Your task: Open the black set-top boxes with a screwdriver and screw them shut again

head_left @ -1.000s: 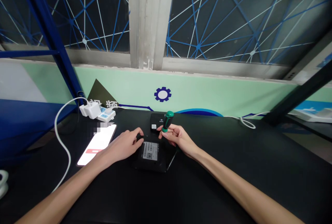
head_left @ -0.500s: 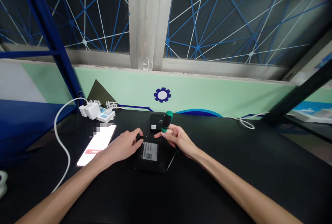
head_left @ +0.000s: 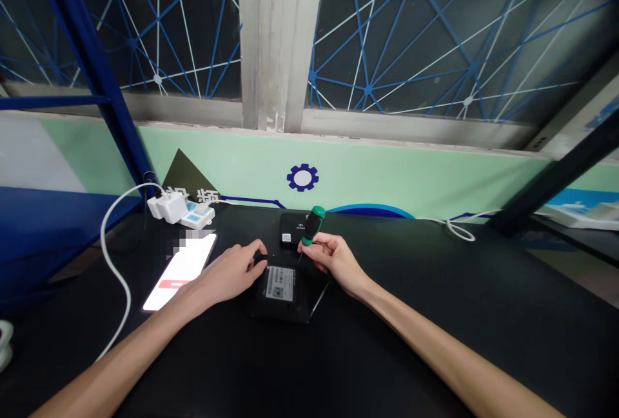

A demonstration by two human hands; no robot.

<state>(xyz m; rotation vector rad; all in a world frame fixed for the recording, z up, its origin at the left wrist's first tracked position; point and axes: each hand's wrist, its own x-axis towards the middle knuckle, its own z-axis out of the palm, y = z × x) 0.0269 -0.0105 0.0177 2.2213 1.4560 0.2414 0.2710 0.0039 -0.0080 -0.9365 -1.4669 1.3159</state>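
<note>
A black flat box [head_left: 300,308] with a white printed label lies on the dark tabletop in front of me. My left hand [head_left: 236,269] grips its back left corner, thumb against the side and fingers curled behind. In my right hand [head_left: 333,260] is a green-and-black screwdriver [head_left: 314,224], pinched by thumb and fingers just under the handle. The screwdriver leans slightly right, its thin shaft pointing down at the box's back right part. Whether the tip sits in a screw is too small to tell. Right behind stands a smaller black box [head_left: 289,224] with a white sticker.
A lit phone [head_left: 181,273] lies left of my left hand. Behind it are a power strip [head_left: 198,215] and a white charger plug [head_left: 167,206], whose white cable [head_left: 113,263] loops down the left side. Another thin white cable [head_left: 459,231] lies back right.
My right index finger has drawn in from pointing left to the screwdriver's shaft. The screwdriver's handle has shifted slightly right. My left hand and the labelled box stay in place.
</note>
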